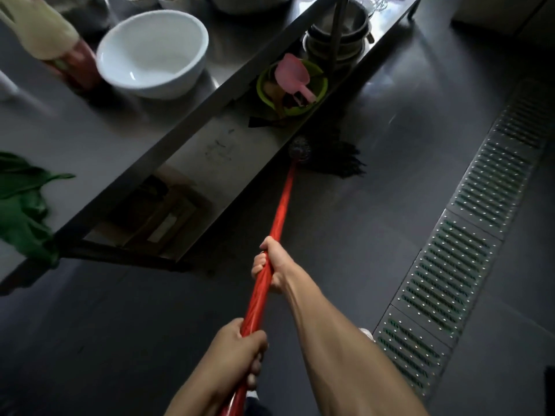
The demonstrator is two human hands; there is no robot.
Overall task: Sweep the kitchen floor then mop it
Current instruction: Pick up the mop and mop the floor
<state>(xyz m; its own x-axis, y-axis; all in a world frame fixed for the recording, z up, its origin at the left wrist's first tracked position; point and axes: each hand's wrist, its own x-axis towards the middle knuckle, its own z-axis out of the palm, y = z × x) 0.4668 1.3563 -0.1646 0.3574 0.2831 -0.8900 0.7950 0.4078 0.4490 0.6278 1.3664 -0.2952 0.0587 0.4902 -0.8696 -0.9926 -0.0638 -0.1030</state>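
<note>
mop [327, 159]: dark string head flat on the floor [375, 235], tucked against the lower shelf edge of the steel table [75, 136], partly under it. red handle [283, 205] runs from the head back toward us.

we judge the strands soft and floppy, heavier and draggy if wet; can't tell wetness from here. handle looks stiff, glossy, likely a bit slick, light next to the head. load sits at the far end, so a wide two-hand spacing gives leverage.

right hand [271, 267] is the one nearer the mop head, about mid-handle, fingers wrapped tight around it. left hand [240, 352] sits further back from the head, fingers curled shut on the handle too. that's the grip we'd keep.

looks like the mopping stage, working the strip under the table.

beyond the head, on the shelf: green bowl [292, 85] with a pink scoop [292, 75], stacked metal bowls [339, 40] further on. white bowl [153, 52] on the table top above. drain grate [468, 229] lies well to the head's other side, out across open floor.

risk: knocking the shelf edge on the push.
</note>
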